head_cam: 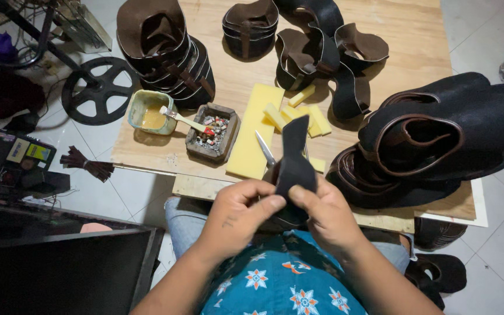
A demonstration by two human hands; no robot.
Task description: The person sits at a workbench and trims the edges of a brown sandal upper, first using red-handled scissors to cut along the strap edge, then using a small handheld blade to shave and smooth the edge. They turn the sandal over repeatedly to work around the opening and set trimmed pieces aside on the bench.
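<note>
Both hands are held together low over the lap, just in front of the near edge of the bench [415, 35]. The left hand [237, 213] is closed, its thumb and fingers pinched on the lower left edge of a dark leather piece [294, 160]. The right hand [328, 216] is closed on the same piece from the right, its thumb pressed against the lower face. The leather piece is held upright between the two hands, its narrow upper end raised above the bench edge. A pair of scissors [265, 149] is seen just behind the piece, blades pointed away; whether it is touched by either hand cannot be told.

On the bench, a flat yellow foam sheet [255, 137] is laid just beyond the hands, with small yellow foam strips [301, 111] cut and scattered beside it. To the left, a dark tray [212, 133] of small debris is placed, and next to it a glue pot [150, 112] with a brush [182, 118] resting in it. Stacks of dark shoe uppers [167, 49] are noted at the far left, centre and right of the bench. A black wheel [97, 90] is seen on the floor to the left.
</note>
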